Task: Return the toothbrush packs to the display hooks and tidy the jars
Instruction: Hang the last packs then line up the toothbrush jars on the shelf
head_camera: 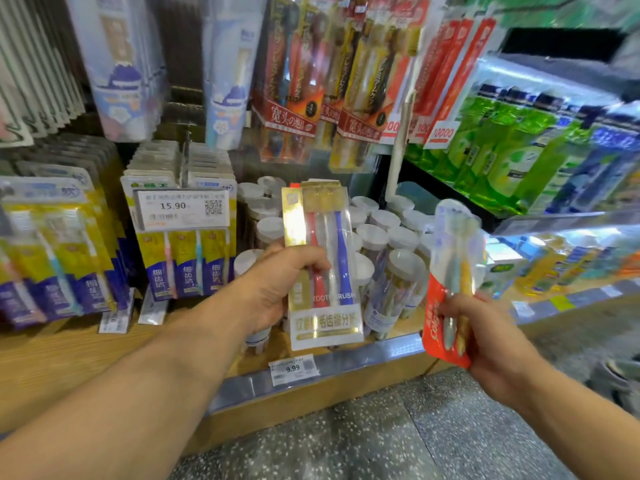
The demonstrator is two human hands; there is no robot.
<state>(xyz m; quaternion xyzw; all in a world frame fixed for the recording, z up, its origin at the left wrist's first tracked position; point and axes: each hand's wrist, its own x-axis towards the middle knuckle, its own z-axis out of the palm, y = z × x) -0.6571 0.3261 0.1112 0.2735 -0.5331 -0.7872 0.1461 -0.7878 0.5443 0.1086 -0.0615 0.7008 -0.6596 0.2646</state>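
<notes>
Fingers (313, 263) of my left hand (277, 285) clamped around the gold toothbrush pack (323, 268), held upright in front of the jars (388, 251) on the shelf (346, 362). Right hand (491, 337) pinches the red toothbrush pack (450, 282) at its lower end, tilted, blurred. Hanging packs (301, 74) sit above the jars.

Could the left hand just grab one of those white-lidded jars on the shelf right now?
Probably not yet: the left hand is close in front of the jars, but its fingers are already wrapped around the gold toothbrush pack, which also stands between hand and jars.
</notes>
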